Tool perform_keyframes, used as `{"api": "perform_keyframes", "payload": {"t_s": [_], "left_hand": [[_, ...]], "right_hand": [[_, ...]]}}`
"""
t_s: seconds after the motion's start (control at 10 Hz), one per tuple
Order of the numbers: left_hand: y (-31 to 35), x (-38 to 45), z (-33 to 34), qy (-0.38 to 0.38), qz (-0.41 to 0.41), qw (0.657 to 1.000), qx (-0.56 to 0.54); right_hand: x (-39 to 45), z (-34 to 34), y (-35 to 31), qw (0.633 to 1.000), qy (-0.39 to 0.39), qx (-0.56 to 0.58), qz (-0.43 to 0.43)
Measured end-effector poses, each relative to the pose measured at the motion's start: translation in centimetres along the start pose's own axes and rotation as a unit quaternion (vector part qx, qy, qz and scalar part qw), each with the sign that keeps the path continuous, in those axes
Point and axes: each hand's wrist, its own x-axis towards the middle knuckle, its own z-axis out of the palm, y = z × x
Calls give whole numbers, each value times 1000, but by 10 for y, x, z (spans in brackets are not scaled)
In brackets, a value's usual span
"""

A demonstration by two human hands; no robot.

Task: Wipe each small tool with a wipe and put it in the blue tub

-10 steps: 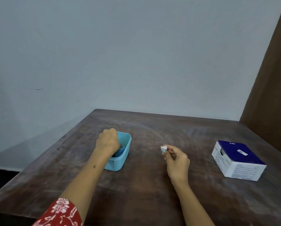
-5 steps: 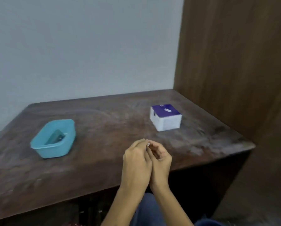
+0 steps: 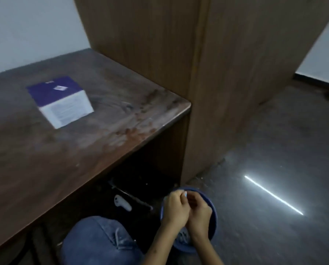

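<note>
— Wooden panelling [image 3: 144, 41] rises behind a dark brown, worn wooden tabletop [image 3: 45, 153], up and to the left of the hands. What sits on it?

— One cardboard box with a purple top and white printed sides [image 3: 61, 101], well apart from both hands, far up and to their left. It looks blurred.

— And the hands themselves?

— They are low, past the tabletop's near edge, pressed side by side above a round dark blue bucket [image 3: 212, 217] that stands on the grey floor [image 3: 274, 236]. The left hand [image 3: 176, 208] has its fingers curled, and so does the right hand [image 3: 199, 211], just beside it and touching it.

— Do they hold anything?

— A small pale scrap, white with a hint of light blue [image 3: 185, 194], shows at the fingertips where the two hands meet. Both hands seem to pinch it. Whether it is the wipe or its wrapper, I cannot tell.

— Where is the blue tub for the tools?

— Out of sight; no small tool shows either.

— Anything else near the hands?

— To their left, a knee in blue denim [image 3: 100, 240], and under the tabletop a small white object [image 3: 122, 202] on the dark floor, too dim to name. To the right of the hands, a thin bright streak of light [image 3: 273, 195] lies across the floor.
</note>
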Motion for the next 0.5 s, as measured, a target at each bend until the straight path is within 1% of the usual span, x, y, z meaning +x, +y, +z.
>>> {"api": "perform_keyframes", "payload": {"t_s": [0.1,0.2,0.3,0.4,0.5], "left_hand": [[-11,17,27,-60,-48,997,29],[-18,27,40,-88,-70,992,51],[-21,35,42,-93,-74,991,60],[-25,40,40,-89,-68,992,61],[-23,38,36,-85,-75,991,71]], "right_hand": [[9,1,42,995,-14,-86,49],[19,8,75,985,-9,-155,81],[28,13,94,968,-30,-229,98],[33,13,99,962,-33,-255,86],[33,6,87,973,38,-214,81]]}}
